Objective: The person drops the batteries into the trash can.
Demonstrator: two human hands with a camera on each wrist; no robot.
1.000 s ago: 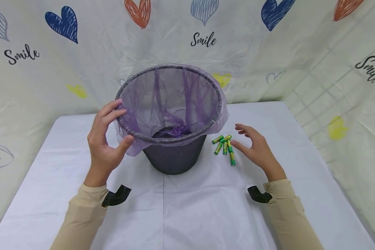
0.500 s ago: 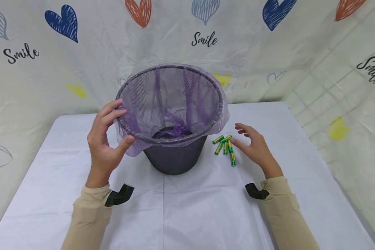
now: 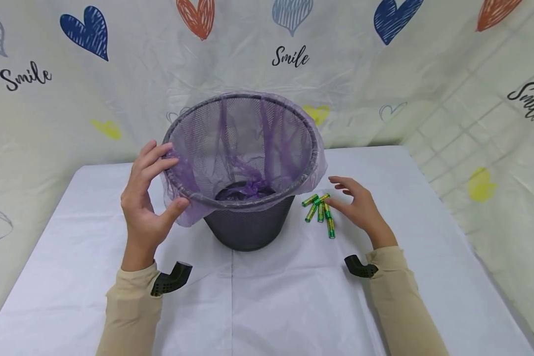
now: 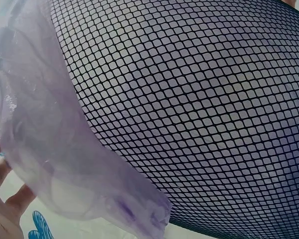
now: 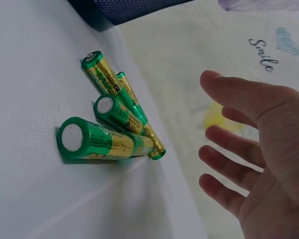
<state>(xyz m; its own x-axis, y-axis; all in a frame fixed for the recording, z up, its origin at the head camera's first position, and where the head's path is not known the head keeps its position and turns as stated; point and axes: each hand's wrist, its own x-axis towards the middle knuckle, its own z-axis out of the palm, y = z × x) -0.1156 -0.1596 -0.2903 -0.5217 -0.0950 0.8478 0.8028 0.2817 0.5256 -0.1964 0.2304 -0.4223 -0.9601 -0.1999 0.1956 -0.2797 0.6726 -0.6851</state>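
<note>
A dark mesh wastebasket (image 3: 249,230) stands upright, lined with a thin purple bin bag (image 3: 289,148) folded out over its rim. My left hand (image 3: 147,202) is at the rim's left side, fingers and thumb spread along the bag-covered edge. In the left wrist view, fingers (image 4: 10,204) show beside the bag's hanging fold. Several green and gold batteries (image 3: 320,210) lie in a loose cluster to the basket's right. Just right of them hovers my right hand (image 3: 360,207), thumb and fingers parted around nothing. The right wrist view shows the batteries (image 5: 99,142) apart from that hand.
A white cloth covers the table (image 3: 271,306). Close behind it hangs a pale backdrop (image 3: 240,59) with hearts and "Smile" lettering. Black curved mounts (image 3: 171,278) sit at both wrists.
My right hand has shifted slightly left, closer to the batteries. My left hand has moved slightly left, and another of its fingers shows. Basket and batteries keep their places.
</note>
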